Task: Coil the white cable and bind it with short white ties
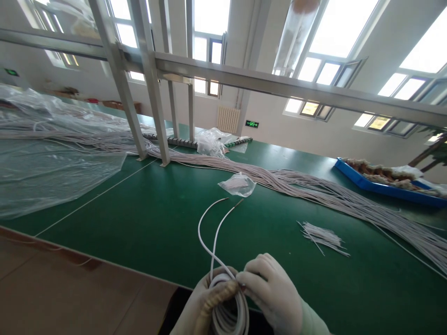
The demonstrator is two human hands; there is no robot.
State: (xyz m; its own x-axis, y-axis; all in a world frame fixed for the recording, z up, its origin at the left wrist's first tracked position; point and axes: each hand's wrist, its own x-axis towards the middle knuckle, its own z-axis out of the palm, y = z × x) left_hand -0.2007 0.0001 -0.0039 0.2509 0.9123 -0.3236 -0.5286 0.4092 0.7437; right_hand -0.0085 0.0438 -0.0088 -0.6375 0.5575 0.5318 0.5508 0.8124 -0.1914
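Green bench (pixel 146 218) in a bright windowed room: left hand (pixel 200 304) grips a white cable coil (pixel 228 309); right hand (pixel 274 291) pinches its wrap.

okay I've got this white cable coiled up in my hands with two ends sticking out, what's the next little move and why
Probably draw the two loose ends in for another turn. The left hand holds the coiled white cable, the right hand pinches it at the top, and both tails lie out on the green table.
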